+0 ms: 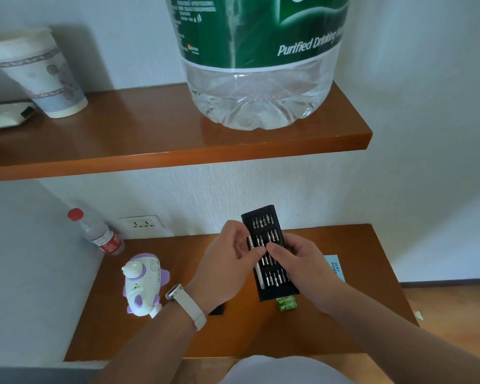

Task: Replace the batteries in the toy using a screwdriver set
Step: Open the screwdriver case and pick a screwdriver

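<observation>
Upper wooden shelf [139, 139] carries a paper cup [42, 76], a flat white device [3, 117] and a big water jug [261, 87]. On the lower wooden shelf [344, 314]: purple-and-white toy [143, 284], green batteries [286, 304], blue card [335, 268], and a red-capped bottle [100, 234] tilted back-left.

This looks like a room in a home or a hotel. It has white walls [413, 106] and a brown wood floor [449, 309]. A wood shelf [150, 139] holds a big water jug [261, 92] and a paper cup [42, 76]. Below it stands a small wood table [330, 314] with a toy [143, 284] and a little bottle [100, 234] on it. A plug socket [142, 223] sits in the wall.
</observation>
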Motion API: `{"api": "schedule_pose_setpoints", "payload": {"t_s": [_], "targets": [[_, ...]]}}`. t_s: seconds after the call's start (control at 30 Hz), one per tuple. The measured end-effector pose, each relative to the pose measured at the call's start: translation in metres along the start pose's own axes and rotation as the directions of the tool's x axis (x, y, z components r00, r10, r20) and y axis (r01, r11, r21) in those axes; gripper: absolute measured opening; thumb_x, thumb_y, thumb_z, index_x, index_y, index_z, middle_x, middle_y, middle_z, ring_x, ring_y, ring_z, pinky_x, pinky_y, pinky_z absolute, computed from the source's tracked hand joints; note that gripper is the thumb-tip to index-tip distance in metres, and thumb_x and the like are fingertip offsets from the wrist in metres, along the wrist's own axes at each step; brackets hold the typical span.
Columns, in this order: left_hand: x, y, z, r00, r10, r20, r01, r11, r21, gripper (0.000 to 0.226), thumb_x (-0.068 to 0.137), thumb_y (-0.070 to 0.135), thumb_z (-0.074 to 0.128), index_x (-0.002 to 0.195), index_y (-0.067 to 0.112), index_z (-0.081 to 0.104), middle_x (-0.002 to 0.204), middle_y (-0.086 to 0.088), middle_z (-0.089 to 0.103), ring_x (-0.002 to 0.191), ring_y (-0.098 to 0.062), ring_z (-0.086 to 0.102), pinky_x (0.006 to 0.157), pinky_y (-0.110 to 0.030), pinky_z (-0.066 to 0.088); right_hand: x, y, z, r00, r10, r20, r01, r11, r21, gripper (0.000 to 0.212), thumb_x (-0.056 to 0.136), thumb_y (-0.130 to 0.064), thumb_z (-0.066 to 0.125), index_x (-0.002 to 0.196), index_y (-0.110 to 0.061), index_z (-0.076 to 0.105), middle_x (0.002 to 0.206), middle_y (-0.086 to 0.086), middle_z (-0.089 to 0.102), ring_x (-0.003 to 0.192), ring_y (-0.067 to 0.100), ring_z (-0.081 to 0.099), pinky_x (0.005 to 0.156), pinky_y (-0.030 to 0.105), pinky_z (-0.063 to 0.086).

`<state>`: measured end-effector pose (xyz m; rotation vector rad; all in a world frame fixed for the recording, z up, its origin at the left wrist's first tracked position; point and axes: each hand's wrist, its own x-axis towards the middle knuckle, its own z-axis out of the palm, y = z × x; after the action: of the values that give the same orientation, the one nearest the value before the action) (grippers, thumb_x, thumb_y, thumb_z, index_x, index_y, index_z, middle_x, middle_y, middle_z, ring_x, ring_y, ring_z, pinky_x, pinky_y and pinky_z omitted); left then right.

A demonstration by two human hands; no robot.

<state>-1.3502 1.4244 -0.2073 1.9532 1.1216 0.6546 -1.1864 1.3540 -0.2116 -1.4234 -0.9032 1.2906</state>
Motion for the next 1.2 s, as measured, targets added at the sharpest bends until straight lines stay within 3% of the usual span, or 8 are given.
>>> {"api": "schedule_pose_setpoints", "payload": {"t_s": [0.2, 0.37, 0.47, 0.67, 0.8, 0.93, 1.03, 1.2], "targets": [[-0.014, 0.0, 0.009, 0.995, -0.074, -0.073, 0.059, 0.981, -0.186, 0.03, 0.09, 0.017, 0.073, 0.099, 0.034, 0.05, 0.083, 0.016, 0.064, 0.07, -0.005, 0.063, 0.059, -0.015, 0.05, -0.002, 0.007, 0.006, 0.999, 0.038, -0.003, -0.038, 0.999, 0.013, 0.014, 0.097, -0.033, 0.06, 0.087, -0.037, 0.07, 0.09, 0.001, 0.076, 0.082, 0.018, 0.075, 0.061, 0.023, 0.058], [-0.028, -0.001, 0.013, 0.957, -0.288, -0.033, 0.225, 0.809, -0.543, 0.022, 0.091, 0.019, 0.073, 0.11, 0.025, 0.064, 0.087, 0.005, 0.076, 0.075, -0.007, 0.07, 0.06, -0.016, 0.052, 0.002, 0.015, 0.01, 0.998, 0.047, -0.039, -0.047, 0.999, 0.011, 0.013, 0.096, -0.034, 0.061, 0.087, -0.035, 0.07, 0.09, 0.002, 0.076, 0.081, 0.019, 0.075, 0.062, 0.026, 0.06], [-0.035, -0.007, 0.014, 0.95, -0.312, -0.025, 0.251, 0.809, -0.531, 0.008, 0.094, 0.024, 0.069, 0.101, 0.026, 0.073, 0.092, 0.005, 0.078, 0.086, -0.009, 0.073, 0.064, -0.017, 0.054, 0.005, 0.024, 0.012, 0.995, 0.069, -0.075, -0.07, 0.997, -0.013, 0.011, 0.095, -0.035, 0.062, 0.092, -0.027, 0.069, 0.09, 0.004, 0.076, 0.081, 0.02, 0.075, 0.065, 0.034, 0.063], [-0.037, -0.02, 0.004, 0.912, -0.406, -0.059, 0.292, 0.743, -0.602, 0.021, 0.096, 0.022, 0.066, 0.09, 0.04, 0.076, 0.09, 0.0, 0.077, 0.079, -0.013, 0.069, 0.067, -0.02, 0.058, 0.013, 0.043, 0.019, 0.984, 0.168, -0.053, -0.169, 0.985, -0.021, 0.015, 0.096, -0.034, 0.061, 0.1, -0.021, 0.067, 0.085, -0.002, 0.076, 0.078, 0.016, 0.075, 0.057, 0.022, 0.057], [-0.044, -0.043, -0.005, 0.837, -0.542, -0.073, 0.368, 0.656, -0.659, 0.017, 0.096, 0.021, 0.067, 0.092, 0.033, 0.078, 0.089, -0.002, 0.077, 0.08, -0.013, 0.071, 0.067, -0.022, 0.056, 0.024, 0.074, 0.023, 0.968, 0.249, -0.028, -0.25, 0.963, -0.105, 0.015, 0.097, -0.033, 0.06, 0.091, -0.022, 0.068, 0.079, -0.002, 0.076, 0.073, 0.015, 0.075, 0.055, 0.021, 0.056], [-0.06, -0.075, -0.005, 0.724, -0.686, -0.07, 0.454, 0.55, -0.701, 0.014, 0.099, 0.024, 0.062, 0.107, 0.025, 0.073, 0.091, 0.004, 0.077, 0.092, -0.016, 0.071, 0.075, -0.027, 0.055, 0.042, 0.113, 0.027, 0.947, 0.318, -0.031, -0.318, 0.926, -0.203, 0.022, 0.097, -0.033, 0.06, 0.081, -0.02, 0.064, 0.065, -0.006, 0.071, 0.063, 0.009, 0.071, 0.05, 0.018, 0.05], [-0.071, -0.094, -0.005, 0.672, -0.738, -0.061, 0.495, 0.509, -0.704, 0.016, 0.1, 0.025, 0.06, 0.11, 0.025, 0.072, 0.098, 0.0, 0.076, 0.098, -0.02, 0.071, 0.08, -0.031, 0.058, 0.059, 0.14, 0.03, 0.932, 0.361, -0.017, -0.353, 0.899, -0.258, 0.023, 0.098, -0.038, 0.058, 0.087, -0.02, 0.067, 0.072, -0.004, 0.072, 0.068, 0.011, 0.071, 0.053, 0.021, 0.05], [-0.082, -0.118, -0.006, 0.646, -0.762, -0.051, 0.536, 0.5, -0.68, 0.016, 0.1, 0.025, 0.06, 0.11, 0.025, 0.073, 0.098, -0.002, 0.075, 0.098, -0.02, 0.071, 0.088, -0.036, 0.06, 0.084, 0.175, 0.045, 0.923, 0.384, -0.009, -0.36, 0.856, -0.37, 0.032, 0.098, -0.044, 0.055, 0.096, -0.013, 0.067, 0.09, 0.014, 0.072, 0.083, 0.029, 0.07, 0.065, 0.036, 0.054]]}}
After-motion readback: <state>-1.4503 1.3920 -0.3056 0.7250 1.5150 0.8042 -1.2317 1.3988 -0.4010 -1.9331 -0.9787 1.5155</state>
